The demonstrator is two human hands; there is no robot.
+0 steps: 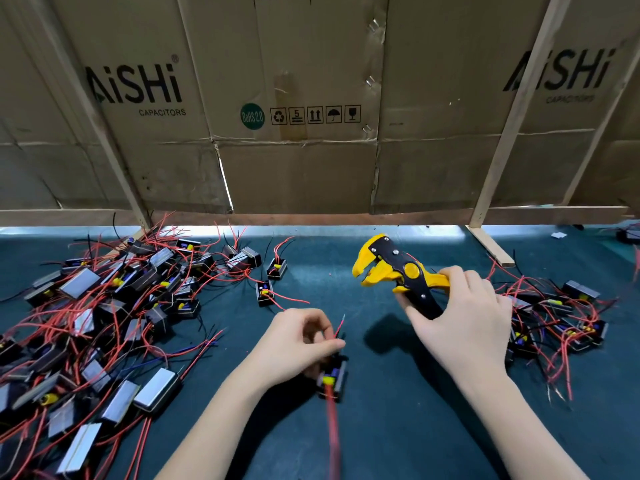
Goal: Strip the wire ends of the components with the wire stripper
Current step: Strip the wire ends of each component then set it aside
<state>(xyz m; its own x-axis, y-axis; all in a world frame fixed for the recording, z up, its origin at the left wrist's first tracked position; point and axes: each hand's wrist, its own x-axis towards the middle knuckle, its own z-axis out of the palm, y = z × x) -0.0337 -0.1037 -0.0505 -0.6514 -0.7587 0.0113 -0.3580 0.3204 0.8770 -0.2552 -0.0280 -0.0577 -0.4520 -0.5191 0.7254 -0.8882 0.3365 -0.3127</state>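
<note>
The wire stripper (398, 271) is a hard plastic tool, yellow with black side plates held by small screws and a round yellow pivot knob. It sits raised above the counter (398, 393) right of centre, its long axis running from lower right to upper left, and its hooked beak-like head points left with the toothed mouth gaping. The right hand (460, 317) grips its two handles, fingers curled over the upper yellow one and thumb under the black one.

Just to the lower left, the left hand (294, 341) pinches thin red and black wire ends (340, 327) between thumb and fingers; the tips stick up and slightly right, toward the tool but apart from it. Below the fingers hangs the held component (332, 379), a small black open box with a yellow part and a blue part inside, and a long red lead (333, 431) trails from it toward the viewer, blurred.

The counter is covered in dark green matte fabric. A large tangled heap of like components (104, 306), some showing grey metallic faces, lies on the left; a smaller heap (561, 323) lies on the right. Creased brown cardboard (311, 98) on pale wooden slats (512, 109) stands behind.
</note>
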